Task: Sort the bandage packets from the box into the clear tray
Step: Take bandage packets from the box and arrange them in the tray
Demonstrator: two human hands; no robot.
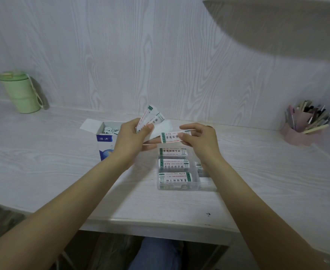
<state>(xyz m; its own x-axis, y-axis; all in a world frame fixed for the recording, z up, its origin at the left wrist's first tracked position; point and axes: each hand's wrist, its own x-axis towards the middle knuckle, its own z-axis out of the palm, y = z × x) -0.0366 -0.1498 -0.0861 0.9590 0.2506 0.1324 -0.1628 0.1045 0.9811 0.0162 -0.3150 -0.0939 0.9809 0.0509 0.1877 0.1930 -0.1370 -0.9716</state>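
We hold a small fan of bandage packets (149, 116) in our left hand (130, 136), thumb & fingers pinching the lower ends so they stay spread, prob. as a reserve to feed from. Right hand (198, 138) pinches one single packet (172, 137) by its right end, flat & lengthwise, just above the clear tray (179, 187). That orientation matches the packets in tray (173, 165), three stacked rows on the left side, more on the right side mostly hidden behind our wrist, count unclear. Blue-white box (104, 140) sits open just left of the tray, flaps up, more packets inside. So we judge: mid-task, next is laying the single one into a tray slot. Green cup (20, 92) far left, pink pen holder (304, 126) far right on the desk (43, 162), both well apart & not involved.
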